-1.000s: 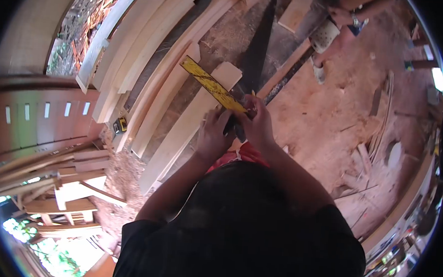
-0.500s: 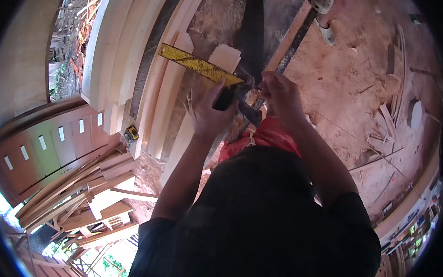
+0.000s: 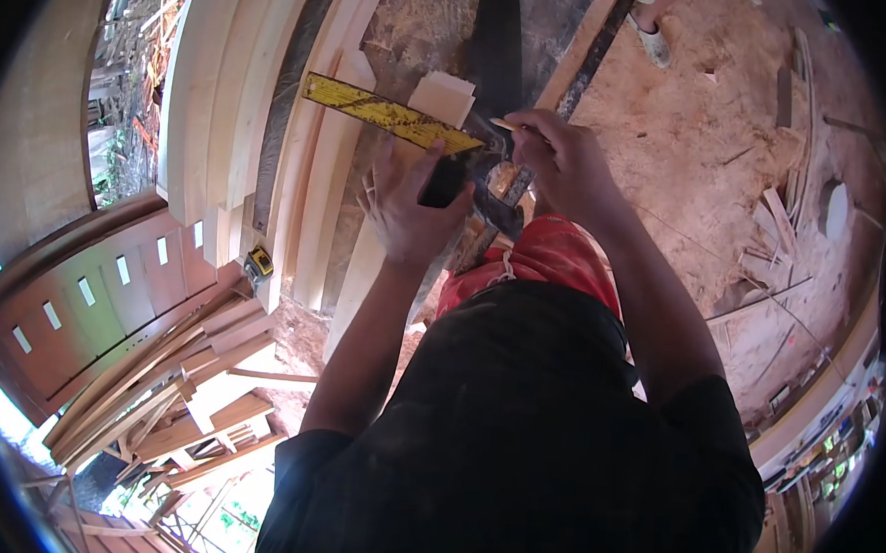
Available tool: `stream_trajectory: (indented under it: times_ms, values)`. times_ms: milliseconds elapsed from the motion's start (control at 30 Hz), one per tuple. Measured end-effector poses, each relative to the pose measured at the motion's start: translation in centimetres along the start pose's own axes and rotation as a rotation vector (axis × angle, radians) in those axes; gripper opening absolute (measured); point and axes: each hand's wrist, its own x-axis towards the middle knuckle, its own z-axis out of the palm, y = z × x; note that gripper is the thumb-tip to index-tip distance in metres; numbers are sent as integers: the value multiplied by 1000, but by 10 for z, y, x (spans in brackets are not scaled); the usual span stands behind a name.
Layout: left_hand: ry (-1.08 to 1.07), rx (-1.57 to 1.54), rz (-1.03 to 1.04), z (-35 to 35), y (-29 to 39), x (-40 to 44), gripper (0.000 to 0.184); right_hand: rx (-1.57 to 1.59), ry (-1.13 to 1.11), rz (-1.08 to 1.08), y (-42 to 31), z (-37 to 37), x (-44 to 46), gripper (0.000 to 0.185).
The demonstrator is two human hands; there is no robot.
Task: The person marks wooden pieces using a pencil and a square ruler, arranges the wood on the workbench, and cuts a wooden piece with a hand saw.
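My left hand (image 3: 413, 215) is closed around the black stock of a try square (image 3: 372, 109), whose yellow blade points to the upper left. The blade lies across a pale piece of wood (image 3: 444, 97), and part of that wood shows beyond its far edge. In my right hand (image 3: 572, 166) a pencil (image 3: 506, 126) is pinched, its tip pointing left near the blade's right end. A dark metal part (image 3: 499, 214) sits below and between my hands; its kind is unclear.
Long pale boards (image 3: 230, 95) lie side by side on the left, with a yellow and black tape measure (image 3: 258, 264) by their near end. Stacked timber (image 3: 146, 401) fills the lower left. Wood scraps (image 3: 774, 229) lie on the dusty floor at right. Another person's shoe (image 3: 654, 44) shows at top.
My right hand has moved up and a little left, and the pencil in it now shows. The square and my left hand have shifted slightly up and left in view.
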Motion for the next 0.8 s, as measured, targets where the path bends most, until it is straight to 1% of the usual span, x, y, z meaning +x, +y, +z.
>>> stream_trajectory:
  times_ms: [133, 233, 333, 433, 633, 800]
  values:
    - [8, 46, -1, -4, 5, 1, 72, -134, -23, -71, -9, 11, 14, 18]
    - [28, 70, -10, -1, 3, 1, 69, -165, -47, -137, -1, 20, 22, 16]
    - [23, 73, -10, -3, 6, 3, 67, -253, -100, -132, -1, 22, 24, 15]
    - [26, 69, -16, -4, 5, 2, 67, -287, -99, -144, -1, 24, 27, 14]
    - [12, 32, -36, -6, 6, 4, 67, -312, -116, -179, -7, 26, 33, 15]
    - [6, 57, -30, -8, 8, 4, 68, -301, -129, -147, -8, 27, 31, 15]
